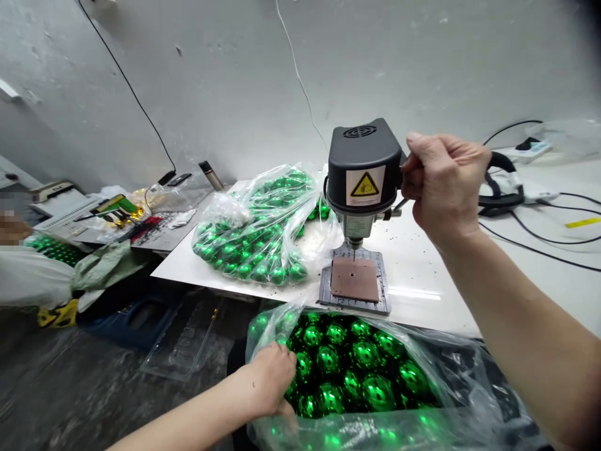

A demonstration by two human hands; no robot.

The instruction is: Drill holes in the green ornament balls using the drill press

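A black bench drill (364,166) with a yellow warning label stands on the white table. My right hand (441,175) is closed at the drill's right side, around its feed handle, which the fingers mostly hide. Beneath the thin bit lies a brown square plate (354,285) with a small hole, on the grey drill base (383,300). In front of the table an open clear plastic bag holds shiny green balls (364,354). My left hand (275,376) is at the left edge of this bag, fingers curled down among the balls; what they hold is hidden.
A second clear bag of green balls (248,244) lies left of the drill. Black cables and a black ring-shaped object (504,185) are at the right. At far left are a cluttered table (162,238), another person's sleeve (32,275) and a clear plastic tray (181,338) below.
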